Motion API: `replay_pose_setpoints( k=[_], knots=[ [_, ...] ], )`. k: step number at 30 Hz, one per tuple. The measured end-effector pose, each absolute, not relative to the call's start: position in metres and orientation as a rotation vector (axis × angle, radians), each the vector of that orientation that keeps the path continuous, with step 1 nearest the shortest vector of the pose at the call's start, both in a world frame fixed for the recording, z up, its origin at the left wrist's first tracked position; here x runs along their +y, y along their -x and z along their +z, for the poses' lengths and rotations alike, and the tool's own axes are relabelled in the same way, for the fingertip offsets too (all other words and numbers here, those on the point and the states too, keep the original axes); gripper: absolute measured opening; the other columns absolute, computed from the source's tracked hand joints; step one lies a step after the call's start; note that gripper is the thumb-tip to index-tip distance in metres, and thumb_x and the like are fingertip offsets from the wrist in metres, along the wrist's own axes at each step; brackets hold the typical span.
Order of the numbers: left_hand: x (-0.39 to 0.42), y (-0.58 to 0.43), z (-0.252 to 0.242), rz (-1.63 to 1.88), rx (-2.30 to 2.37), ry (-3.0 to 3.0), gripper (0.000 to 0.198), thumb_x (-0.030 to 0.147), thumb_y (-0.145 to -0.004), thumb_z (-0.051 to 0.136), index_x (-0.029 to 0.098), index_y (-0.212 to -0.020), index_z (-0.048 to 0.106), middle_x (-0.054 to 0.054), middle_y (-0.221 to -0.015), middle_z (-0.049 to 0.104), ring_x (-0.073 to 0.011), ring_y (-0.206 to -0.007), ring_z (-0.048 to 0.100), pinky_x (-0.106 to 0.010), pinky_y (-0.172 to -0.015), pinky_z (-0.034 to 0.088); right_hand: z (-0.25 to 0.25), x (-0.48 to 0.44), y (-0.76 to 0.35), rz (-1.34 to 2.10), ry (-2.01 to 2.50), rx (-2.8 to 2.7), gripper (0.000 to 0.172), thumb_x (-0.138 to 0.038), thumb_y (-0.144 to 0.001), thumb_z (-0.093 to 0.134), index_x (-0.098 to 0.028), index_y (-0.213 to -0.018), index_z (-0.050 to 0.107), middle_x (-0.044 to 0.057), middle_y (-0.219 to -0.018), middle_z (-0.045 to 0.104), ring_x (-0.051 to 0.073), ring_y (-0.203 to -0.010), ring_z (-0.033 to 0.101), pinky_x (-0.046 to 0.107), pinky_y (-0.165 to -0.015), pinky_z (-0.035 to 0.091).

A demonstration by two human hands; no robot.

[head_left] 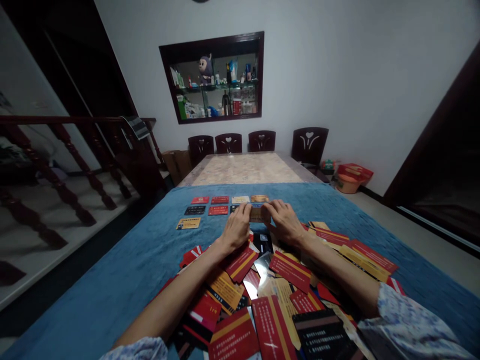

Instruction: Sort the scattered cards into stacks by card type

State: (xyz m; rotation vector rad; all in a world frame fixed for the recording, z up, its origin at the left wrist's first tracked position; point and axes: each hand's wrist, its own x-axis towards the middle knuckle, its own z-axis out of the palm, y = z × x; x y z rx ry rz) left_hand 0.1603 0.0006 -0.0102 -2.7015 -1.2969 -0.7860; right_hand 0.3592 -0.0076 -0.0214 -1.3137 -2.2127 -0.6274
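My left hand [237, 227] and my right hand [284, 221] reach forward over the blue cloth. Between them is a brownish-gold plastic card [257, 215], with the fingers of each hand closed at its opposite sides. Just beyond it the top of a blue card shows; a black card beside it is partly covered by my left fingers. Rows of cards lie to the left and beyond, among them a gold card [188, 223], a red card [218, 210] and a black card [195, 210]. Under my forearms spreads a loose heap of red, gold and black cards [273, 320].
The blue cloth [150, 265] covers the near part of a long table [247, 167]. Dark chairs [261, 141] stand at the far end. A wooden railing [67, 150] runs along the left. A red bag and an orange tub [347, 184] sit on the floor at right.
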Motion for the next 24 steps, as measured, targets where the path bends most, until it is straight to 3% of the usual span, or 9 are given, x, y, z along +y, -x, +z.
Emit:
replay_pose_setpoints(
  k=[5, 14, 24],
  knots=[
    [0.003, -0.160, -0.012, -0.581, -1.275, 2.578, 0.050, 0.003, -0.080, 0.048, 0.014, -0.129, 0.044, -0.017, -0.127, 0.053, -0.0283, -0.112, 0.055, -0.041, -0.091, 0.048, -0.020, -0.006, -0.362, -0.648, 1.282, -2.230, 0.037, -0.023, -0.084, 0.057, -0.014, -0.119, 0.059, 0.016, -0.113, 0.058, 0.029, -0.103, 0.046, 0.037, -0.079, 0.035],
    [0.018, -0.153, 0.001, -0.508, -1.216, 2.551, 0.035, 0.009, -0.089, 0.046, 0.017, -0.123, 0.050, -0.014, -0.123, 0.056, -0.0256, -0.110, 0.054, -0.037, -0.088, 0.046, -0.002, 0.005, -0.359, -0.649, 1.296, -2.309, 0.036, -0.028, -0.084, 0.060, -0.016, -0.118, 0.061, 0.016, -0.114, 0.059, 0.029, -0.104, 0.044, 0.035, -0.076, 0.034],
    [0.044, -0.143, 0.032, -0.277, -1.216, 2.490, 0.029, 0.013, -0.085, 0.053, 0.014, -0.114, 0.054, -0.017, -0.119, 0.059, -0.0309, -0.109, 0.051, -0.041, -0.085, 0.043, 0.029, 0.040, -0.347, -0.607, 1.356, -2.451, 0.036, -0.035, -0.085, 0.065, -0.017, -0.116, 0.062, 0.017, -0.118, 0.059, 0.030, -0.105, 0.045, 0.035, -0.076, 0.035]
  ],
)
